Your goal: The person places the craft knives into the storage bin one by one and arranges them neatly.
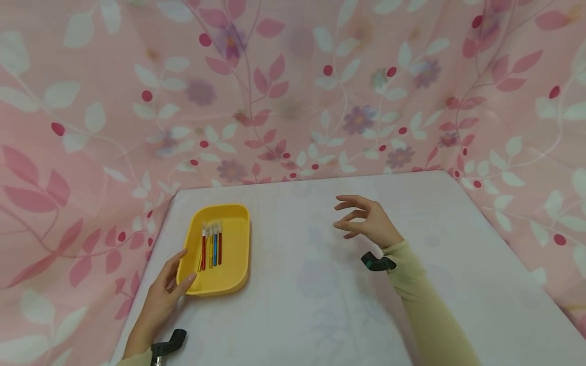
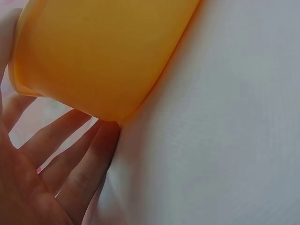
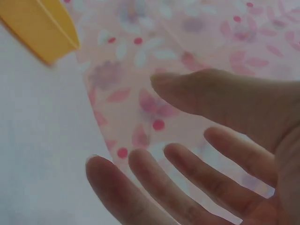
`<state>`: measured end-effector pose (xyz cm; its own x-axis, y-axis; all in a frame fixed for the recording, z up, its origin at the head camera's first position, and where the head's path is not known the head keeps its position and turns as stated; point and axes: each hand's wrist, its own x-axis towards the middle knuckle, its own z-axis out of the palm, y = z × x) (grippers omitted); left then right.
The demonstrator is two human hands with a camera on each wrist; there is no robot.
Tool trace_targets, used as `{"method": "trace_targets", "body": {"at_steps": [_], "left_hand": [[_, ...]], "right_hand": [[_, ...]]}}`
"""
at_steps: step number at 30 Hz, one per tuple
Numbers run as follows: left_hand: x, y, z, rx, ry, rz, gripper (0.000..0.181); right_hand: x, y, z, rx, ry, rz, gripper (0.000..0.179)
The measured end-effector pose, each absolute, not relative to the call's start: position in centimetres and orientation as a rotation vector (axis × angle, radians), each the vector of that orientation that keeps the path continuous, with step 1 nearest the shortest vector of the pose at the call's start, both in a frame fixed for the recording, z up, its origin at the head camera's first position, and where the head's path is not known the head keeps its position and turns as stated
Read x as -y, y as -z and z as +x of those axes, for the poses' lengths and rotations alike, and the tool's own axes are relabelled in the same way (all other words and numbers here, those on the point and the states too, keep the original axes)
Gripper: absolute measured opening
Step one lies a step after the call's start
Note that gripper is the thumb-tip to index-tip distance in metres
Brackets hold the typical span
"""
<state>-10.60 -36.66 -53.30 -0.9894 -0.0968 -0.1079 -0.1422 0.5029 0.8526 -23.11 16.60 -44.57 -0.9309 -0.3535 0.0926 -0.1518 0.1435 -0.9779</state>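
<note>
A yellow tray (image 1: 235, 249) lies at the left of the table, and several thin paintbrushes (image 1: 215, 249) with red, yellow, blue and dark red handles rest in it, pale tips toward the back. My left hand (image 1: 166, 287) holds the tray by its near left corner. The thumb lies at the front rim and the other fingers along the outer side; in the left wrist view the fingertips (image 2: 107, 133) meet the tray's wall (image 2: 103, 61). Over the right half of the table hovers my right hand (image 1: 368, 222), fingers loosely bent and apart, holding nothing.
A white cloth covers the table (image 1: 293, 284). Behind it and at both sides hangs a pink curtain (image 1: 293, 101) patterned with leaves and flowers. Each wrist wears a black camera mount, the right one (image 1: 377, 262) on a pale green sleeve (image 1: 426, 300).
</note>
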Motion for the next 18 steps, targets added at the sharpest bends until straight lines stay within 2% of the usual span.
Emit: {"method": "trace_targets", "body": {"at_steps": [11, 18], "left_hand": [[36.7, 53.4, -10.5, -2.67, -1.573, -0.212, 0.084], [36.3, 53.3, -10.4, -2.707, -1.594, -0.193, 0.073]], "right_hand": [[-22.5, 45.7, -22.6, -2.331, 1.859, -0.463, 0.071], [-25.8, 47.1, -22.2, -2.365, 1.819, -0.382, 0.069]]}}
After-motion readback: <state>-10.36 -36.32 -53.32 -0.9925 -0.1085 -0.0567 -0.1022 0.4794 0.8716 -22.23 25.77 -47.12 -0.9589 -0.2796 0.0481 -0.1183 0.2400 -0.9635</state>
